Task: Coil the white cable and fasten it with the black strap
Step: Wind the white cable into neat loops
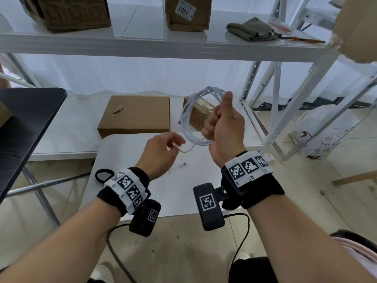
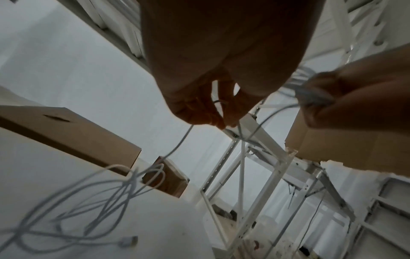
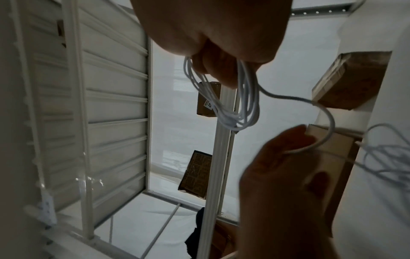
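A white label on the small cardboard box (image 1: 188, 13) on the upper shelf (image 1: 142, 42) reads "2007", seen upside down; the smaller print around it is too fine to read; the wrist bands carry black-and-white square markers only.

The right hand (image 1: 223, 123) is clenched round several loops of the white cable (image 1: 188, 117), thumb up, holding the coil in the air above the far edge of the small white table (image 1: 179, 193); the left hand (image 1: 163, 152) pinches the cable's loose run just beside the coil's lower part; from there the cable drops to the table, where the left wrist view shows loose tangled turns (image 2: 88, 198) and the head view a plug end (image 1: 182, 164) near the table's middle.

The black strap (image 1: 104, 175) lies as a loop at the table's left edge, partly behind the left wrist band, well apart from the coil.

Beyond the table's far edge, a low white shelf (image 1: 67, 139) carries a flat cardboard box (image 1: 135, 115) and a smaller brown box (image 1: 199, 114) directly behind the coil; the white rack upright (image 1: 251, 94) stands close on the right of the raised hand; a dark tabletop (image 1: 26, 119) fills the left.

On the upper shelf a large brown box (image 1: 69, 13) sits at the left, a grey-green cloth (image 1: 251, 29) toward the right end; a white printed bag (image 1: 324, 131) rests on the floor right of the rack.
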